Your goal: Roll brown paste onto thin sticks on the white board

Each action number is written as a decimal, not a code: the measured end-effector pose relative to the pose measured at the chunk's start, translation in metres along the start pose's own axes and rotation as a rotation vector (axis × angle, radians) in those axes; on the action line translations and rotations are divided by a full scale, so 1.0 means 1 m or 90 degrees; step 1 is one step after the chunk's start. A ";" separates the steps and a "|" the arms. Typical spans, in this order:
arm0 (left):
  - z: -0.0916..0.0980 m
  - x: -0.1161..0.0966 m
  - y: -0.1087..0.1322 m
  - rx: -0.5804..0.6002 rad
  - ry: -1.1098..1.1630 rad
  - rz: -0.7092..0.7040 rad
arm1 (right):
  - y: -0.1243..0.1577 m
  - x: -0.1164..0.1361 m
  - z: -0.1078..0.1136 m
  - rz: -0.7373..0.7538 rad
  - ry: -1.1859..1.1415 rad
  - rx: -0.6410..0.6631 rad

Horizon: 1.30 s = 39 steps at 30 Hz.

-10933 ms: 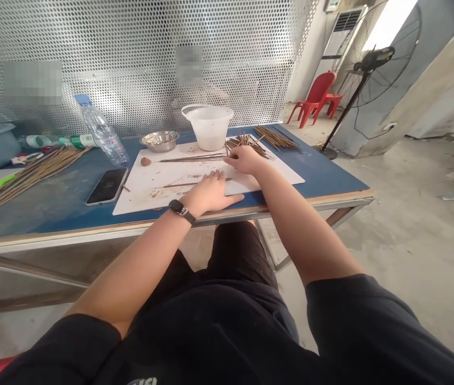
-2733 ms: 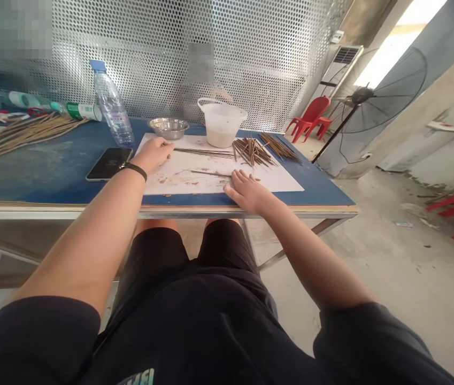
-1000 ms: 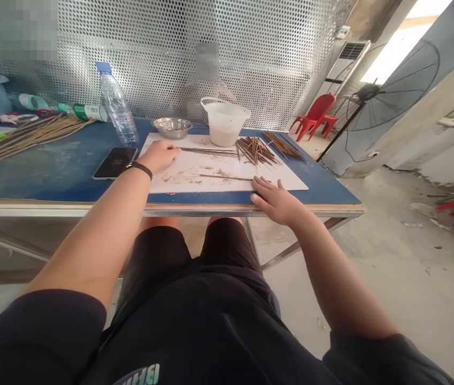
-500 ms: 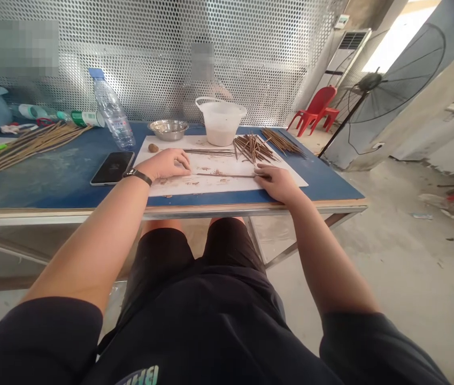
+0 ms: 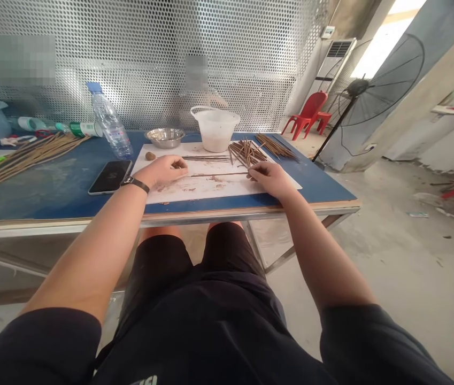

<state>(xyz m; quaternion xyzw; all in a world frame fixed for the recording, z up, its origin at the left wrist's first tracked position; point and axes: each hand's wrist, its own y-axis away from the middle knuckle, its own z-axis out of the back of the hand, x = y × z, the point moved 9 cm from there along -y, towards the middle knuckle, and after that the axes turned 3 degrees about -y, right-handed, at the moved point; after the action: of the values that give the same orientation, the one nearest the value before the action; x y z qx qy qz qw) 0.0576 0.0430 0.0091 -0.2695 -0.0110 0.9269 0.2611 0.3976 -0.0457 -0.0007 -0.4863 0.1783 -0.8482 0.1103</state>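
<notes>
Left hand (image 5: 161,171) sits curled on a white board (image 5: 206,188), grip sort of together, just beside the end of a thin wooden stick (image 5: 218,174) at 3 o'clock. Right hand (image 5: 270,179) touches the stick's other end, can't tell if clamped. Stick pile (image 5: 247,152) at 11 o'clock.

A steel bowl (image 5: 164,137), plastic water bottle (image 5: 110,124) and smartphone (image 5: 109,177) sit on the blue table (image 5: 62,192).

A blue table (image 5: 50,187) carries a white board (image 5: 218,187), a phone (image 5: 110,177), and sticks (image 5: 30,152).
</notes>
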 end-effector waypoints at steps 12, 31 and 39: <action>-0.021 -0.036 -0.006 0.023 -0.074 -0.068 | -0.057 0.032 -0.021 0.026 -0.318 0.030; 0.004 -0.020 -0.002 -0.057 -0.237 0.034 | -0.054 0.015 -0.035 0.082 -0.220 0.059; 0.004 -0.029 0.002 -0.036 -0.378 0.038 | -0.057 0.005 -0.036 0.054 -0.243 0.035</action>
<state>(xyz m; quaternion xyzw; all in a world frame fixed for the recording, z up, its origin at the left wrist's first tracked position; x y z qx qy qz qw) 0.0755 0.0278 0.0264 0.0058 -0.1048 0.9717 0.2117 0.3626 0.0117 0.0102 -0.6271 0.1516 -0.7399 0.1908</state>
